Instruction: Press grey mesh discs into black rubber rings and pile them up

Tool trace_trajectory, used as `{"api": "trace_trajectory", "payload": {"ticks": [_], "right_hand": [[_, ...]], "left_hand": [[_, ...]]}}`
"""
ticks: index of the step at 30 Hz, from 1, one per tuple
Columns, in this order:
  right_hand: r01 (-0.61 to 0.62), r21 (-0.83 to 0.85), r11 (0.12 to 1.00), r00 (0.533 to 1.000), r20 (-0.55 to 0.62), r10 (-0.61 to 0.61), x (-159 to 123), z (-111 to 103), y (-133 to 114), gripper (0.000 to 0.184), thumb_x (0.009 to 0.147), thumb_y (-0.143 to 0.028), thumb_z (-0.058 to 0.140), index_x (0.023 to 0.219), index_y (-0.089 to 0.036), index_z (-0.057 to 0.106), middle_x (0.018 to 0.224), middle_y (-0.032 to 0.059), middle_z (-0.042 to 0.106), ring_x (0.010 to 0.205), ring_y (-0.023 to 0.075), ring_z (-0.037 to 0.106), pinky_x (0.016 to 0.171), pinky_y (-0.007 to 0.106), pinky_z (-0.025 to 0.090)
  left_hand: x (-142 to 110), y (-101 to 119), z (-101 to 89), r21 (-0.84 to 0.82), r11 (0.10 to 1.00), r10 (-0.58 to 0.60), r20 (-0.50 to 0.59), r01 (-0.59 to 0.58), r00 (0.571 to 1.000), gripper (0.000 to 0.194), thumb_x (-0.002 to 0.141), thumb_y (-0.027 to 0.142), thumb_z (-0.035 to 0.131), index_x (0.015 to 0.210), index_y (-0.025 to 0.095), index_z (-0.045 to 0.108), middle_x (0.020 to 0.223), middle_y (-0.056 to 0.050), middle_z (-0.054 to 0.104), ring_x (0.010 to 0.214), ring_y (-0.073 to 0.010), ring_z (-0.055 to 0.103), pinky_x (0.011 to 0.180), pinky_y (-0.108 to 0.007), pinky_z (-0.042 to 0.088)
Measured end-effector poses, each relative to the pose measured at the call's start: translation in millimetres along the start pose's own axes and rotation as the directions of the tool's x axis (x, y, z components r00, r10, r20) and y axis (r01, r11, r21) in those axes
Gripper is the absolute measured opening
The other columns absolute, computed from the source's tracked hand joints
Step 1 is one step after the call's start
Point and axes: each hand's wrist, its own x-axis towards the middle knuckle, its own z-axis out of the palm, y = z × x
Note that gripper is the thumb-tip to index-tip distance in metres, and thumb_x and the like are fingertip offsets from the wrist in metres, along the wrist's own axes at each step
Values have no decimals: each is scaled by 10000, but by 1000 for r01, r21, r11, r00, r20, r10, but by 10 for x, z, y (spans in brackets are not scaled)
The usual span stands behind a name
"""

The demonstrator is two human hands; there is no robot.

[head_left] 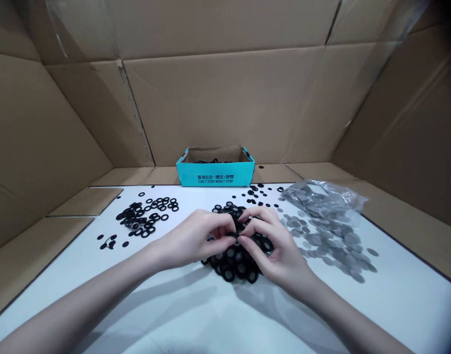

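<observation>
My left hand (206, 237) and my right hand (271, 241) meet over a heap of black rings with grey centres (228, 274) in the middle of the white table. Both hands pinch a small black ring (233, 236) between thumbs and fingertips. Fingers cover most of that ring, so whether a grey disc sits in it is hidden. To the left lies a loose group of black rings (151, 216), some with open centres. On the right, thin grey discs (332, 243) are spread in a flat pile.
A turquoise box (215, 175) with black pieces inside stands at the back. A clear plastic bag (321, 196) of grey discs lies at the back right. Small black discs (260, 192) are scattered behind the heap. Cardboard walls (225, 103) enclose the table (166, 314).
</observation>
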Motion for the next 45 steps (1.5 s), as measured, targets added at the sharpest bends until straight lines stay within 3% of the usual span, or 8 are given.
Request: {"api": "trace_trajectory", "payload": {"ticks": [5, 10, 17, 23, 29, 34, 40, 45], "right_hand": [[17, -119, 993, 1000, -7, -18, 20, -22, 31, 69, 867, -203, 588, 815, -241, 611, 1050, 74, 610, 1045, 279, 512, 876, 491, 402], [44, -158, 987, 998, -26, -49, 26, -20, 28, 135, 872, -162, 560, 753, -225, 551, 1033, 68, 627, 1025, 273, 515, 866, 491, 391], [121, -191, 974, 991, -29, -129, 4, -2, 6, 128, 859, -116, 535, 791, -225, 534, 1027, 60, 625, 1033, 263, 514, 855, 461, 378], [-86, 143, 986, 995, -45, 94, 51, -43, 47, 167, 892, -224, 533, 725, -221, 534, 953, 61, 610, 969, 229, 559, 848, 391, 419], [-373, 557, 742, 927, 253, 276, 83, -64, 15, 306, 865, -457, 592, 706, -200, 549, 954, 67, 595, 905, 203, 563, 772, 322, 441], [-493, 706, 508, 870, 395, 296, 78, -57, -42, 321, 815, -492, 657, 735, -195, 563, 875, 39, 591, 833, 175, 552, 743, 288, 445], [-501, 718, 484, 866, 421, 271, 82, -57, -39, 291, 818, -477, 667, 793, -188, 642, 816, 23, 583, 855, 172, 560, 795, 291, 443], [-504, 726, 468, 863, 454, 224, 70, -43, -22, 271, 839, -459, 653, 926, -204, 683, 910, 37, 635, 912, 172, 581, 810, 283, 450]], "left_hand": [[3, -7, 10, -4, 1000, -10, -35, 10, 999, 78, 837, 151, 571, 794, 151, 635, 683, 19, 625, 624, -97, 556, 581, -180, 400], [12, 17, 46, 9, 1000, 5, -98, -4, 995, 91, 877, 185, 543, 813, 158, 600, 767, 1, 634, 696, -115, 573, 639, -202, 423], [15, 33, 61, -3, 1000, -18, -36, 18, 999, 109, 876, 127, 524, 774, 165, 532, 686, 39, 562, 614, -90, 506, 571, -187, 384], [8, 31, 47, -84, 994, 55, -114, -65, 992, 145, 854, 232, 663, 950, 168, 574, 841, 12, 633, 732, -108, 590, 665, -199, 454], [-35, 88, 58, 62, 968, 250, -248, -242, 936, 164, 824, 213, 714, 926, 138, 610, 825, 3, 629, 743, -108, 587, 681, -192, 440], [-54, 121, 73, 112, 952, 304, -258, -284, 917, 175, 831, 176, 700, 972, 90, 640, 826, -31, 633, 747, -125, 589, 684, -204, 443], [-54, 130, 60, 206, 928, 357, -257, -310, 898, 100, 865, 126, 635, 950, 76, 651, 788, -34, 609, 691, -125, 559, 625, -207, 427], [-85, 119, 42, 274, 909, 376, -212, -315, 902, 206, 896, 133, 584, 1096, 132, 634, 837, -32, 574, 712, -134, 541, 620, -217, 430]]}}
